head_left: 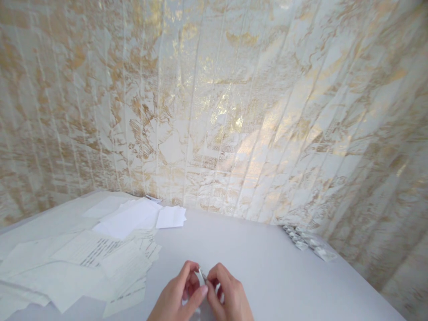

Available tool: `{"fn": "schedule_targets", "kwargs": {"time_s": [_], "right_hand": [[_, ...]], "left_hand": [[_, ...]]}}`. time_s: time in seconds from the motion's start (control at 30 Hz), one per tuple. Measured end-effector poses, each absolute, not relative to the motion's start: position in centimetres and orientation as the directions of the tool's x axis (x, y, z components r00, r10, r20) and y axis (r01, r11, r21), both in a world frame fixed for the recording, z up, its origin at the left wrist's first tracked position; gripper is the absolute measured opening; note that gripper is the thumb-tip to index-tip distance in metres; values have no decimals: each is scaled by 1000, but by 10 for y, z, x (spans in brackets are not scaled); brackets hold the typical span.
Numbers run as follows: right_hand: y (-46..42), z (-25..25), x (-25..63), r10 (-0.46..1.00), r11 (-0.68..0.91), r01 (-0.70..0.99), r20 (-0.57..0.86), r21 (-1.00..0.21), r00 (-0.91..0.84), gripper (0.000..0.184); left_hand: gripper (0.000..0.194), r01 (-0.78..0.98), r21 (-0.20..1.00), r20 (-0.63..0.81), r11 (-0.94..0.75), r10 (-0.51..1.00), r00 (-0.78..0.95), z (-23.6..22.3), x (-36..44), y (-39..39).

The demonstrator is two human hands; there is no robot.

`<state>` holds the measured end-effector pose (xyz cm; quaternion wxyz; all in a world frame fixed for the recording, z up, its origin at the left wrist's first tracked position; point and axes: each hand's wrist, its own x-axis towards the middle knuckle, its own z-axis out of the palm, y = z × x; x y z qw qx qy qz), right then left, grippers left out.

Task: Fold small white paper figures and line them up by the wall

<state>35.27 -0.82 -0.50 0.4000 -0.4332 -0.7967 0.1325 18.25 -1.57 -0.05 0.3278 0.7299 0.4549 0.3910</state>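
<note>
Both my hands meet low at the middle of the picture over a white table [261, 263]. My left hand [179, 294] and my right hand [227, 294] are closed, fingertips pinched together on a small silvery thing [202, 274], which looks like a foil strip or blister piece. Most of it is hidden by my fingers.
Several white printed sheets [90, 258] lie spread over the table's left side, with folded white papers [140, 216] behind them. A row of silvery blister strips [306, 240] lies at the back right. A gold-and-cream patterned curtain [234, 111] hangs right behind the table.
</note>
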Motion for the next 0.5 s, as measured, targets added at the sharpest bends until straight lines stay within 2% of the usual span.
{"fn": "schedule_targets", "kwargs": {"time_s": [0.07,0.17,0.33,0.5], "right_hand": [[-11,-9,349,830,550,535,488,-641,-268,11],[-13,-13,346,855,517,528,435,-673,-283,4],[-13,-15,351,832,555,536,409,-636,-375,31],[-15,-13,356,828,560,497,423,-663,-369,29]], "left_hand": [[20,347,867,257,-358,917,304,-1,186,-18],[23,276,902,240,-332,917,319,3,185,-22],[20,181,925,260,-334,903,341,7,181,-27],[12,117,934,287,-336,905,314,0,184,-29]]}}
